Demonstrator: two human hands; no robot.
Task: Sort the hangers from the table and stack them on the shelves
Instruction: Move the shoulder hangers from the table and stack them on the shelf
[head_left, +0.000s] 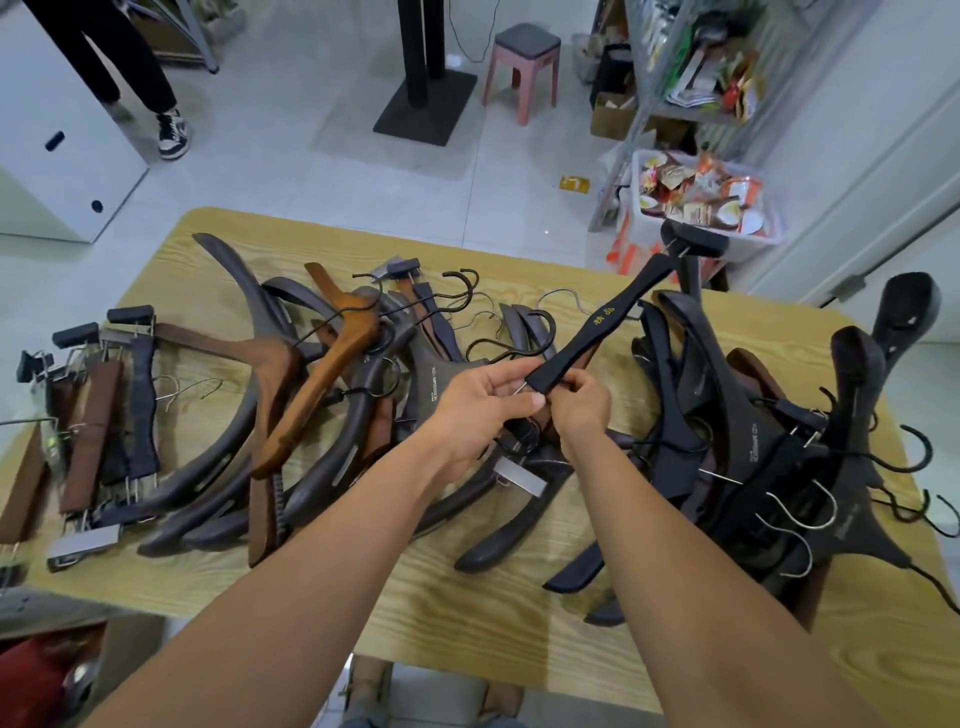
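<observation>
A: Item in hand: black clip hanger, a flat bar with gold characters on its face. Position?

B: In the air over the middle of the table. Near end low, at the hands. Far end tilted up and away to the right, out past the table's far edge. A black clip sits at that far end.

A: Grips?

B: Left hand: fingers curled round the near end, thumb lying by a bare metal wire that sticks out there. Right hand: fingertips pinched on the same end from the other side. Whether the two hands touch each other, cannot tell.

A: Beneath?

B: Middle heap: dark brown wide-shouldered hangers, tangled, with black hooks. One orange-brown hanger lies on top. Just right of the hands is the right heap: near-black hangers, some with silver hooks, some ends standing up off the table. At the left edge is a row of clip hangers, brown and dark bars side by side, roughly parallel.

A: Surroundings?

B: Light-wood tabletop, tiled floor. Beyond the far right corner stands a metal shelf rack holding packets, with a white bin of snack packs at its foot. Pink stool and black stand farther back. White cabinet at upper left, with a second person's leg and sneaker beside it.
</observation>
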